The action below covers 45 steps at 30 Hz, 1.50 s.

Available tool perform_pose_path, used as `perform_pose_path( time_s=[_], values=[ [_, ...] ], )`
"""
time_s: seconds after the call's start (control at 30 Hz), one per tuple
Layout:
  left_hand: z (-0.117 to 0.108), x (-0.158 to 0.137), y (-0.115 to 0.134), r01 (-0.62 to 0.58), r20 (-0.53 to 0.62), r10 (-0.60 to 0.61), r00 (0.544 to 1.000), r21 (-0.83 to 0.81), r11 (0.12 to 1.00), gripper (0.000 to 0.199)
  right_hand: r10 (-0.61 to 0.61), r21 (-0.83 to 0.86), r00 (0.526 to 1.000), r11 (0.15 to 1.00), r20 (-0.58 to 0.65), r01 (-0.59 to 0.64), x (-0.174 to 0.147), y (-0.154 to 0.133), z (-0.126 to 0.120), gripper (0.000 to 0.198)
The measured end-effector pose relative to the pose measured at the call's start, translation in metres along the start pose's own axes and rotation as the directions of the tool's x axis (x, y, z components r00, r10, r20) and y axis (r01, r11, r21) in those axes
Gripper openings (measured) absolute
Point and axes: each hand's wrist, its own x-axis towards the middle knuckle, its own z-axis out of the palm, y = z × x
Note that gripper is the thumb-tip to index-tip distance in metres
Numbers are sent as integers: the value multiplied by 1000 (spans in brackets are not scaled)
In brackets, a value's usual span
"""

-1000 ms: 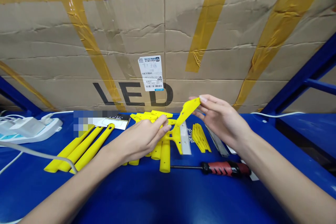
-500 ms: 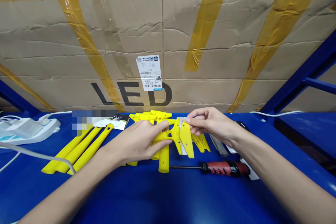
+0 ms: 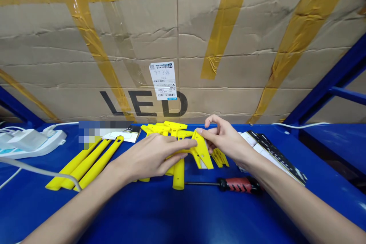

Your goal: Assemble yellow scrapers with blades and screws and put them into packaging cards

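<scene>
Cardboard fills the whole back of my view, a big taped carton printed LED with a white shipping label on it, standing on the blue workbench that I am working over. On the bench to the far left sits a white power strip, then three long yellow handles lying side by side, slanting away from me to the right. A black-and-white card lies at the right, and a red-handled screwdriver lies crosswise nearest me, shaft pointing left. At the middle I see my left hand flat and pressing down on a yellow scraper body, fingers stretched over the neck rather than curled round it; its handle runs straight toward me, head away. My right hand pinches a flat yellow plate between thumb and fingertips, the other fingers lifted loose. The plate rests tilted against the scraper's head, its long axis crossing the handle, so the right hand is the nearer one to the joint. A small stack of spare yellow plates lies just beside it, under my right wrist.
</scene>
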Motion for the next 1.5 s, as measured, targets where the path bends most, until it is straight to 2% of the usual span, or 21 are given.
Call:
perform_pose_path(
  time_s=[0.1,0.2,0.3,0.4,0.47,0.6,0.73,1.07,1.33,1.43,1.5],
  values=[
    [0,-1,-3,-48,21,47,999,47,998,44,-62,-31,998,998,-5,62,0,2,1,41],
    [0,-1,-4,-46,5,46,999,54,998,41,-65,-13,998,998,5,65,1,2,0,43],
    [-3,-2,-3,-39,-18,41,999,80,996,40,12,71,998,997,54,-16,1,-1,-6,47],
    [-3,-2,-3,-36,-38,43,998,154,987,39,141,128,978,979,153,-161,1,-5,-13,54],
    [-2,-2,-4,-65,-46,77,996,227,972,39,189,110,960,970,208,-215,2,-7,-16,47],
    [2,-3,-7,-104,-49,128,991,340,935,43,135,38,972,989,193,-145,1,-8,-14,32],
    [4,-3,-10,-100,-72,137,988,372,923,44,89,18,984,996,158,-93,-1,-8,-8,34],
    [-1,-5,-12,-163,-29,192,981,422,892,61,104,38,982,993,155,-111,-2,-9,-9,38],
    [1,-6,-13,-116,-34,139,990,376,919,48,116,-4,980,993,164,-117,-2,-8,-7,36],
    [-1,-7,-17,-44,-28,54,998,280,959,44,114,-125,982,988,149,-95,0,-12,-16,28],
    [-3,-7,-21,4,4,-4,1000,216,976,42,18,-317,990,948,138,27,0,-14,-24,17]
  ],
)
